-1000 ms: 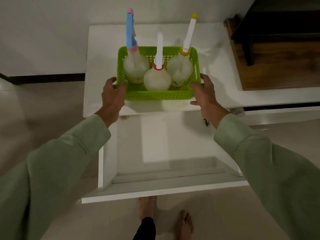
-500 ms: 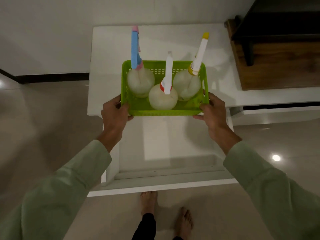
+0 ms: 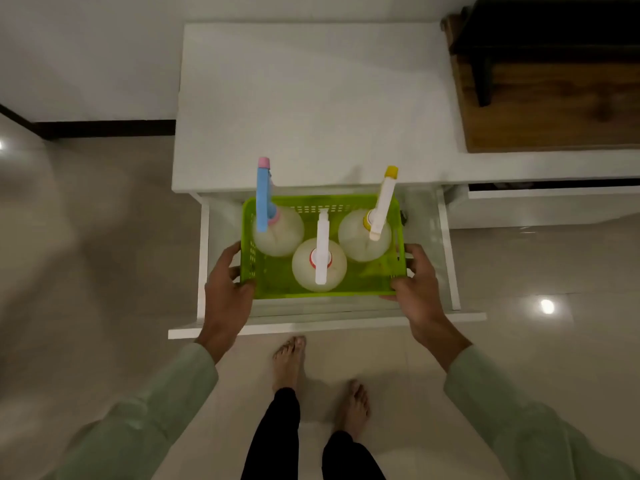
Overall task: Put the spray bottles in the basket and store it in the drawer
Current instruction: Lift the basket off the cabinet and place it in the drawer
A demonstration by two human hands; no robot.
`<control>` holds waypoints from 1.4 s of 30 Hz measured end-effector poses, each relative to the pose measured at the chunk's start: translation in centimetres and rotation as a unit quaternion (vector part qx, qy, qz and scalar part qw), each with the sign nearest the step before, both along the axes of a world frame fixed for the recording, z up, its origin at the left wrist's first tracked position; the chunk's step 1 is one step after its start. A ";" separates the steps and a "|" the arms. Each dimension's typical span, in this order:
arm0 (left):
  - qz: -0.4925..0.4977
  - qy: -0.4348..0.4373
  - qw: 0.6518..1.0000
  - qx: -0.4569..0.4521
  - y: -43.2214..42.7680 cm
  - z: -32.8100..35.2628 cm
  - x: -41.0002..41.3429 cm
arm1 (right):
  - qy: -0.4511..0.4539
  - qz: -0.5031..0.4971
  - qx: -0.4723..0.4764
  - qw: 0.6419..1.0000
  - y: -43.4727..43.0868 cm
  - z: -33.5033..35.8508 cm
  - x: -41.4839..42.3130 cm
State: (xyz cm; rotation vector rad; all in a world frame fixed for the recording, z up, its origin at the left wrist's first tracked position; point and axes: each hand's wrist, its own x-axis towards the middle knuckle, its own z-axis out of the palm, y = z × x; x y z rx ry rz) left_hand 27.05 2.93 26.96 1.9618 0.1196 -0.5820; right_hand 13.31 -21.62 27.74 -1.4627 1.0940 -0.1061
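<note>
A green plastic basket (image 3: 367, 284) is inside the outline of the open white drawer (image 3: 325, 325); whether it rests on the drawer floor I cannot tell. Three round pale spray bottles stand upright in it: one with a blue and pink head (image 3: 265, 197) at the back left, one with a white head and red collar (image 3: 322, 252) in front, one with a yellow-tipped head (image 3: 381, 206) at the back right. My left hand (image 3: 227, 285) grips the basket's left side. My right hand (image 3: 417, 282) grips its right side.
The drawer is pulled out of a white cabinet whose top (image 3: 311, 98) lies behind it. A wooden board (image 3: 554, 109) with a dark frame (image 3: 554, 26) sits at the back right. My bare feet (image 3: 318, 375) stand on the tiled floor just before the drawer front.
Both hands have carried the basket off the cabinet top, toward me and down into the open drawer. The bottles have stayed upright in it.
</note>
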 end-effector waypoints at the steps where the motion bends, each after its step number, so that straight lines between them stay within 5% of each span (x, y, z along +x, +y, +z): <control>1: 0.001 0.005 1.000 0.006 0.2 -0.4 -0.4 | 0.011 0.005 0.001 1.000 0.2 -0.5 -0.3; 17: -0.053 0.137 0.984 0.102 0.0 -11.4 1.9 | 0.143 0.062 0.085 0.984 -1.8 -11.6 1.1; 30: -0.104 0.238 0.956 0.133 -0.6 -21.1 3.9 | 0.239 0.193 0.006 0.952 -3.4 -21.3 2.5; 42: -0.121 0.262 0.944 0.159 -0.4 -21.3 3.4 | 0.292 0.249 0.021 0.923 -3.5 -21.0 3.0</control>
